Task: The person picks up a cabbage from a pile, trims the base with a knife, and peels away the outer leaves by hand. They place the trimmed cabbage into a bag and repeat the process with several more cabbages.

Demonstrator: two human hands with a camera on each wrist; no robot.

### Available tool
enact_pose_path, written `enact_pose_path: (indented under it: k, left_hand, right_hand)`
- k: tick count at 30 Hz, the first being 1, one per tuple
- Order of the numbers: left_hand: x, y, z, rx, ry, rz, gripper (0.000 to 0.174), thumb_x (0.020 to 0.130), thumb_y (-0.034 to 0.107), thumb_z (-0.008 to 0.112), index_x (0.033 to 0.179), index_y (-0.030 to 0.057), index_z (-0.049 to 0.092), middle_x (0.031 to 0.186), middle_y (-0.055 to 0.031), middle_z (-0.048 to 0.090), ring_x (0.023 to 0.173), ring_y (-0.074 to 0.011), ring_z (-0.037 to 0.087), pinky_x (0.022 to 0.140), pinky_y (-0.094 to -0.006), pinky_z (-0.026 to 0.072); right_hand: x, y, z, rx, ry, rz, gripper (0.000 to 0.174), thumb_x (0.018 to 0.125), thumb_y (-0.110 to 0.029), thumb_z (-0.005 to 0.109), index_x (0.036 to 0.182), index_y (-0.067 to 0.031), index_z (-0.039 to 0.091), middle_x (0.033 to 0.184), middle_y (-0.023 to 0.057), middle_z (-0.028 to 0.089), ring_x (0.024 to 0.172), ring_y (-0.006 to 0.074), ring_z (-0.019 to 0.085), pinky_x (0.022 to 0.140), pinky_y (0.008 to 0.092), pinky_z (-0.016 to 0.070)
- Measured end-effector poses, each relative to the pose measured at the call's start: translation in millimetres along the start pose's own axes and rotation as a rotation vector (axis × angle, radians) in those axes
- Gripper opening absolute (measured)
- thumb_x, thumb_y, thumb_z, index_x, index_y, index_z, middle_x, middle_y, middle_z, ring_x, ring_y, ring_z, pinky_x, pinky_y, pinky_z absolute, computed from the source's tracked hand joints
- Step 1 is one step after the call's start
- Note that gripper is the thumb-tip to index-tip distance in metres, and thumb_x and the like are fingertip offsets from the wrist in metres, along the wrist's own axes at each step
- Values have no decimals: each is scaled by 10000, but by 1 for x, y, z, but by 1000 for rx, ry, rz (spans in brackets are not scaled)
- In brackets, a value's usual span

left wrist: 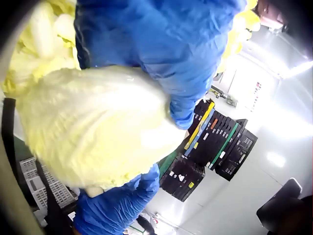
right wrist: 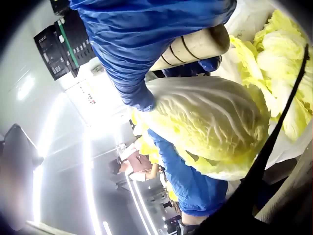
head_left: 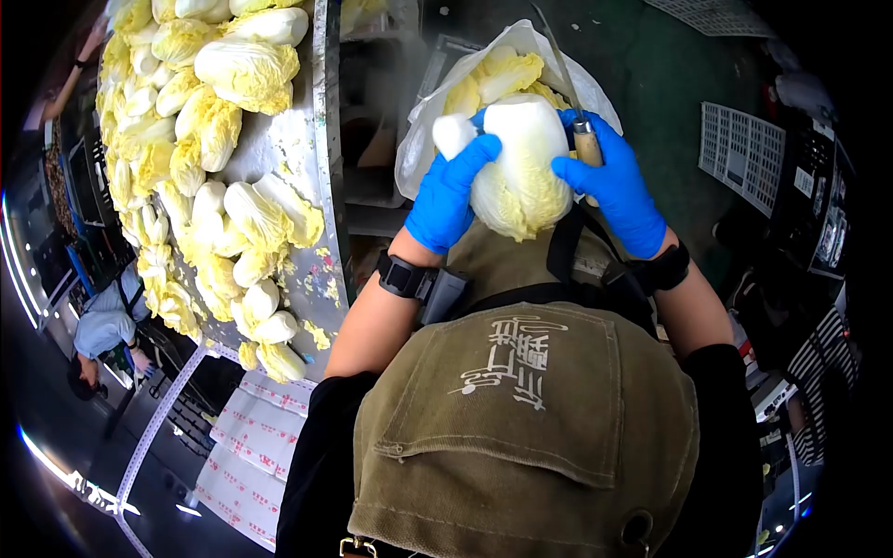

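Note:
A pale napa cabbage (head_left: 526,167) is held between both blue-gloved hands, in front of the apron. My left hand (head_left: 446,200) grips it from the left, fingers partly hidden behind it. A white leaf piece (head_left: 453,136) shows beside that thumb. My right hand (head_left: 619,191) steadies the other side with its thumb and also holds a knife by its wooden handle (right wrist: 195,49). The knife's curved blade (head_left: 555,60) points up and away from the body. In the right wrist view, crinkled yellow leaf edges show on the cabbage (right wrist: 210,122).
A metal table (head_left: 302,139) on the left carries a heap of napa cabbages (head_left: 246,74). Behind the hands, a clear plastic bag (head_left: 419,139) holds yellow leaves (head_left: 502,74). White crates (head_left: 741,153) stand at right; printed cartons (head_left: 251,446) lie below the table. Another person (head_left: 107,325) is at far left.

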State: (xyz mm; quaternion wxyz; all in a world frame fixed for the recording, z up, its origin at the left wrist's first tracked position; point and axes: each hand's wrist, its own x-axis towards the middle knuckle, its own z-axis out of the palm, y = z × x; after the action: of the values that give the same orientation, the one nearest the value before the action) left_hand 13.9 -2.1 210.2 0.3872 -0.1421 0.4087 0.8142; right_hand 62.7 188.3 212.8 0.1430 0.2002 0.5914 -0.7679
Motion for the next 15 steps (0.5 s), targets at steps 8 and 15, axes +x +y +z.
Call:
enact_pose_path:
  k: [8, 15]
  left_hand:
    - [0, -19, -3, -18, 31, -85, 507, 832, 102, 636, 1297, 9, 455, 1177, -107, 578, 1056, -210, 581, 915, -338, 480]
    - [-2, -15, -5, 34, -94, -105, 560, 821, 123, 642, 1326, 15, 424, 1210, -115, 559, 1095, -229, 562, 930, -357, 474]
  right_hand:
    - [2, 24, -4, 162, -7, 19, 485, 750, -67, 760, 1179, -12, 539, 1057, 40, 599, 926, 129, 582, 794, 261, 499]
    - [-1, 16, -6, 173, -61, 119, 498, 716, -47, 786, 1152, -15, 549, 1007, 35, 608, 870, 116, 585, 720, 249, 503]
